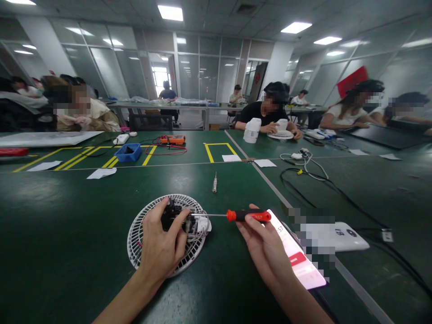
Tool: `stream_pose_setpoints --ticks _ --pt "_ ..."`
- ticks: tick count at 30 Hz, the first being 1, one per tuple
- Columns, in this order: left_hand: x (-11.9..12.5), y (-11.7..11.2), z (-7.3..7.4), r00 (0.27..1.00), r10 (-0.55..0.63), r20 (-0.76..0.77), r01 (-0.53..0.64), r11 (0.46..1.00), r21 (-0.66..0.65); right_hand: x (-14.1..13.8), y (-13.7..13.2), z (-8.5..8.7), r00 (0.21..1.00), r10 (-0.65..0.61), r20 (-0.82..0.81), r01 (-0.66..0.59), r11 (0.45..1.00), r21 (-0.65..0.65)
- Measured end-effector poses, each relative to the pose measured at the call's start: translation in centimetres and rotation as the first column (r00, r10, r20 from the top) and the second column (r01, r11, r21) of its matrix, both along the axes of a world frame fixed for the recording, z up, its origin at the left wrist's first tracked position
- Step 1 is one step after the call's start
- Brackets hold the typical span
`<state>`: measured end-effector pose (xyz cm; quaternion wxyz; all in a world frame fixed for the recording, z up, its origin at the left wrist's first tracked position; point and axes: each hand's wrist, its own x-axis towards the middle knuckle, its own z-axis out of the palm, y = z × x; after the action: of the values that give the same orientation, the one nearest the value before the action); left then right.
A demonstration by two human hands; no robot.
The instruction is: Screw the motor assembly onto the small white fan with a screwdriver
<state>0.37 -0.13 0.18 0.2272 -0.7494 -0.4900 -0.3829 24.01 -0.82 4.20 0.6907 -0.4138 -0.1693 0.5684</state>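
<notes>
A round white fan grille (141,229) lies flat on the green table in front of me, with a black motor part (171,215) at its middle. My left hand (162,245) rests on the grille, fingers closed around the black part. My right hand (261,240) pinches the red handle of a screwdriver (248,215), held level. Its thin shaft points left and its tip meets the white piece (202,223) beside the black part.
A lit phone (299,258) lies under my right wrist, a white device (347,236) beside it. A small screwdriver (214,182) lies further back. Black cables (313,182) run on the right. A blue tray (128,152) and multimeter (173,139) stand far left. People sit at the far side.
</notes>
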Motion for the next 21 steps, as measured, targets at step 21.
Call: stream_pose_setpoints --ticks 21 --pt "0.08 -0.01 -0.08 1.000 0.002 0.020 -0.002 1.000 -0.011 -0.06 0.15 -0.11 0.999 0.042 -0.016 -0.042 0.998 -0.046"
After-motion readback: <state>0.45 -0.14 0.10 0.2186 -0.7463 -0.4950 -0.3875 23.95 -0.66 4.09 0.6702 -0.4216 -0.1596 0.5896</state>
